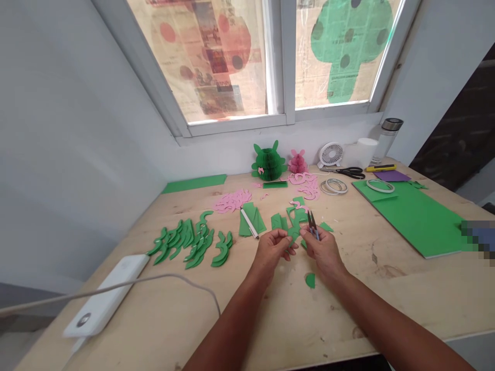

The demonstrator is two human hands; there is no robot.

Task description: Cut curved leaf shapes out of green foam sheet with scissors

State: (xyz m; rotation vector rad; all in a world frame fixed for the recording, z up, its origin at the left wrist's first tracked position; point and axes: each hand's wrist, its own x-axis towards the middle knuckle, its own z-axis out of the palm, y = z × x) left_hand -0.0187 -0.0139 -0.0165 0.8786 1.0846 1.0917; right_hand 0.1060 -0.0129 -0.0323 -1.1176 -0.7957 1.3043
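Green paper piece (294, 233), head view: lies between the two hands, out ahead of the body. Left hand (273, 248) pinches its left side, thumb over fingers; right hand (323, 251) has fingertips at its right edge while closed around small scissors (312, 222). Hands near each other, about equally close to the paper. Blades point away from the body, toward the window (286, 62), just right of the paper. Long axis of the piece: cannot tell, fingers cover part.

Surface: pale wooden table (166, 315). Left of the hands, stacked green paper curves (221, 251) and a white pen (249, 223). Beyond, pink paper cutouts (232, 201) and a green honeycomb-paper figure (269, 165). Right, a large green sheet (421, 224). Room: white wall (65, 103) at left, newspaper behind the panes.
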